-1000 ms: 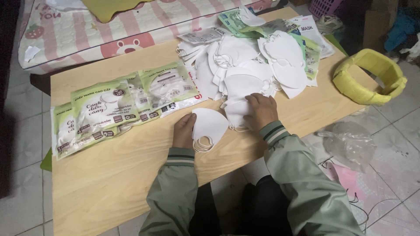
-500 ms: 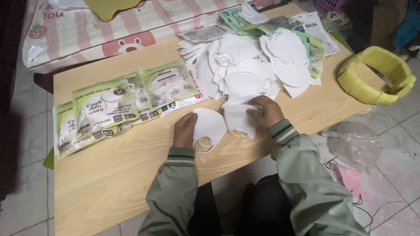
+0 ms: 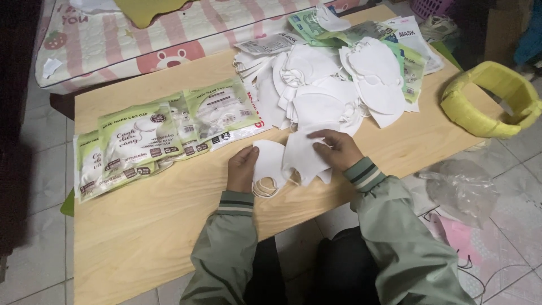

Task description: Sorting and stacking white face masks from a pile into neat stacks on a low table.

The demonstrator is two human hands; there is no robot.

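Note:
On the wooden table (image 3: 147,226), my left hand (image 3: 243,168) rests on a folded white face mask (image 3: 269,161) lying flat near the front edge, its ear loops curled beside my wrist. My right hand (image 3: 337,148) holds a second white mask (image 3: 305,158), laid partly over the first one. Just beyond both hands lies a loose heap of white masks (image 3: 322,85). A row of sealed green and white mask packets (image 3: 152,135) is spread out to the left of my hands.
Green empty packets (image 3: 389,39) lie behind the heap at the far right corner. A yellow ring-shaped container (image 3: 490,99) stands off the table's right end. Clear plastic bags (image 3: 460,189) lie on the tiled floor. A striped cushion (image 3: 169,31) borders the far edge.
My right hand has drawn a mask from the heap toward me and set it against the mask under my left hand. The left hand has barely moved.

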